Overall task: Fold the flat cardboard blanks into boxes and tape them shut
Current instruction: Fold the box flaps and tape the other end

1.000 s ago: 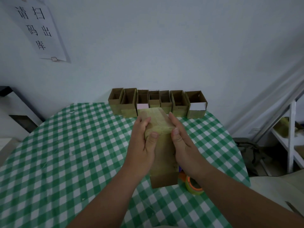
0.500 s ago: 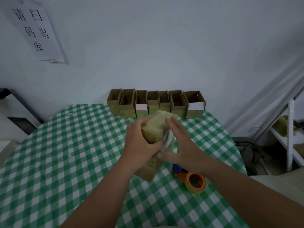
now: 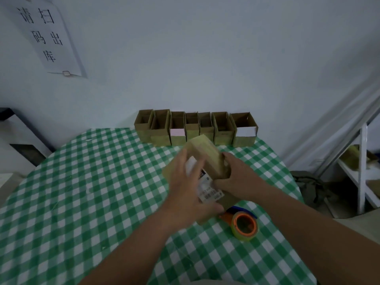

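Both hands hold one cardboard box (image 3: 207, 153) above the middle of the bench (image 3: 82, 182). The left hand (image 3: 185, 194) lies on the near side of the box with its fingers spread and nearly straight, partly over a white label (image 3: 208, 191) with a barcode. The right hand (image 3: 236, 179) grips the right side of the box, with the fingers curled round its edge. The box is tilted, and its far end is covered with yellowish tape. A tape roll (image 3: 244, 225) with an orange core lies on the green checked cloth, just beside the box on the near right. A row of seven open boxes (image 3: 195, 128) stands at the far edge of the bench, against the wall. A paper sign (image 3: 49, 36) hangs on the wall at the upper left.
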